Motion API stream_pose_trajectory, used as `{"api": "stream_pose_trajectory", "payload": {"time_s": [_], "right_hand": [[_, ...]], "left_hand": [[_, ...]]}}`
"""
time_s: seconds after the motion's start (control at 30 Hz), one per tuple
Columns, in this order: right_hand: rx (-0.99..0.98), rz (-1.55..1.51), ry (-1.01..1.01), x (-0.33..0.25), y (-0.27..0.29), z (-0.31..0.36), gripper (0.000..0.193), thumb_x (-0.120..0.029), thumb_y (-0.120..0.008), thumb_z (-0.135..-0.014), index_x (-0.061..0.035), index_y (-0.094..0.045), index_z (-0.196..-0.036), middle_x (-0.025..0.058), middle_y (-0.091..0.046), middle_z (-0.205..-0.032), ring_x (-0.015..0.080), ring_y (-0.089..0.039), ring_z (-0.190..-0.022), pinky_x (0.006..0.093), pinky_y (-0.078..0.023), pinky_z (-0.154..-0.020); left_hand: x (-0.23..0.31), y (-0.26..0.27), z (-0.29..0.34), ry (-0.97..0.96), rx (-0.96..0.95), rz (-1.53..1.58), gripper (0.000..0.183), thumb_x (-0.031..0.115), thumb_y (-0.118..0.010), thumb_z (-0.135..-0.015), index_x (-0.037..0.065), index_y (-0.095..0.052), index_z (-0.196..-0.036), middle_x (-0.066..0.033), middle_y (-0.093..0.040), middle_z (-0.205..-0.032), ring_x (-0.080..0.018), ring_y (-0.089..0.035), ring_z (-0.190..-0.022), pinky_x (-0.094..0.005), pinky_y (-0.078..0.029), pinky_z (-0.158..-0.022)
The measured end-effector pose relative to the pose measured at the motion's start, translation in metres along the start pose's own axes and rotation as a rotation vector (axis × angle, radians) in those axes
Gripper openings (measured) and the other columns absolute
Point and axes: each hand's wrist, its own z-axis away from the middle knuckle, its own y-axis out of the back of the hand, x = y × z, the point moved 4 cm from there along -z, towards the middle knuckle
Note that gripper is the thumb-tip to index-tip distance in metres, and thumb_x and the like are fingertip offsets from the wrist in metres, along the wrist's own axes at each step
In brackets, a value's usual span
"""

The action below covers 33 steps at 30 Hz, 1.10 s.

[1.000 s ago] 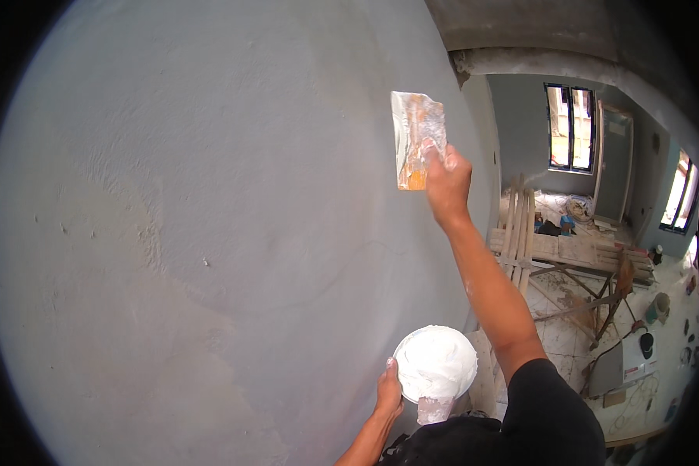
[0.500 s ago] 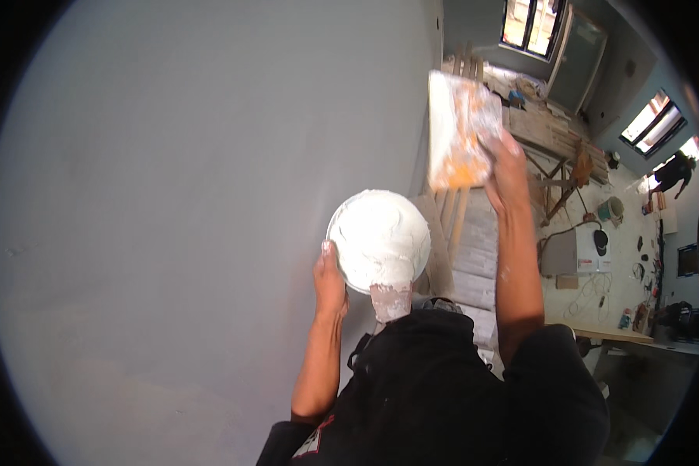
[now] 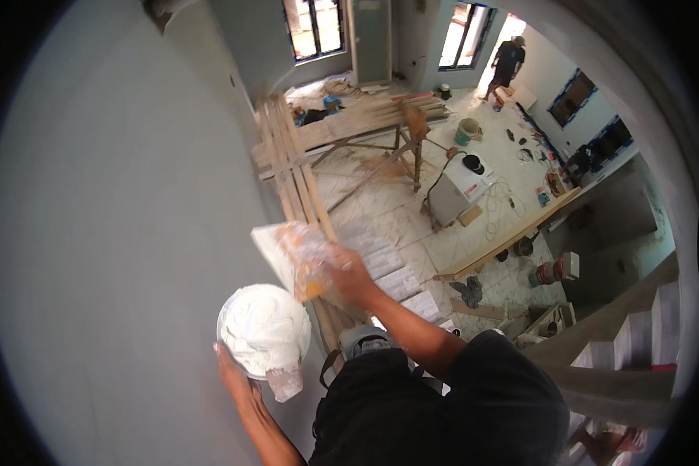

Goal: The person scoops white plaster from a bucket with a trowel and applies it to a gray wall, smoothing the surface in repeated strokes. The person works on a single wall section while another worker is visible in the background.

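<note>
My left hand (image 3: 239,380) grips the lower left side of a round bucket (image 3: 220,330) of thick white putty (image 3: 260,322). A flat pinkish-grey blade-like piece (image 3: 286,382), smeared with putty, sticks out over the bucket's near rim. In my right hand (image 3: 355,281) is a rectangular plastering float (image 3: 299,256), orange and caked with white. The float is tilted just above and right of the bucket; my fingers are partly hidden behind it. Whether float and bucket touch, I cannot tell.
A grey wall (image 3: 116,233) fills the left side. Long planks (image 3: 295,179) run ahead on a trestle, above a tiled floor (image 3: 365,202) with a white box (image 3: 454,198) and buckets. Stairs (image 3: 637,342) rise at the right. Another person (image 3: 508,58) stands at the far doorway.
The view has swung rightward, showing more of the room. My right hand has brought the float down, close to the bucket. My left hand still holds the bucket.
</note>
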Motion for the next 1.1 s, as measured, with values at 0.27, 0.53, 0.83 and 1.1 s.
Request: {"api": "stream_pose_trajectory", "payload": {"time_s": [0.27, 0.53, 0.83, 1.1], "right_hand": [[0.128, -0.002, 0.13, -0.014, 0.011, 0.005, 0.025, -0.018, -0.055, -0.094, 0.0018, -0.058, -0.11, 0.0052, -0.062, -0.102, 0.0124, -0.055, -0.091, 0.0297, -0.043, -0.085], [-0.049, -0.057, 0.102, -0.005, -0.009, 0.0, 0.03, -0.015, -0.054, -0.095, 0.0013, -0.051, -0.12, 0.0063, -0.058, -0.114, 0.0139, -0.053, -0.103, 0.0297, -0.039, -0.093], [-0.284, 0.135, 0.043, -0.015, -0.007, -0.002, 0.024, -0.008, -0.056, -0.091, 0.0035, -0.06, -0.112, 0.005, -0.063, -0.103, 0.0115, -0.055, -0.091, 0.0267, -0.042, -0.084], [-0.497, 0.464, 0.228, -0.028, -0.009, -0.01, 0.032, 0.002, -0.055, -0.084, 0.0016, -0.061, -0.115, 0.0156, -0.063, -0.118, 0.0232, -0.057, -0.112, 0.0333, -0.039, -0.1]], "left_hand": [[0.006, -0.018, 0.009, 0.02, -0.043, 0.147, 0.052, 0.034, -0.04, -0.1, -0.012, -0.044, -0.124, -0.0205, -0.055, -0.12, -0.0245, -0.06, -0.104, -0.0334, -0.052, -0.085], [0.025, -0.018, 0.024, 0.032, 0.05, 0.116, 0.05, 0.033, -0.042, -0.099, -0.013, -0.048, -0.117, -0.0194, -0.059, -0.109, -0.0193, -0.062, -0.092, -0.03, -0.053, -0.076], [0.033, -0.024, 0.029, 0.036, 0.009, 0.14, 0.047, 0.032, -0.043, -0.099, -0.011, -0.048, -0.117, -0.019, -0.06, -0.106, -0.021, -0.066, -0.085, -0.0304, -0.058, -0.064], [0.03, -0.027, 0.031, 0.073, -0.006, 0.165, 0.047, 0.031, -0.042, -0.099, -0.014, -0.049, -0.112, -0.0199, -0.06, -0.105, -0.0196, -0.064, -0.088, -0.0301, -0.055, -0.07]]}}
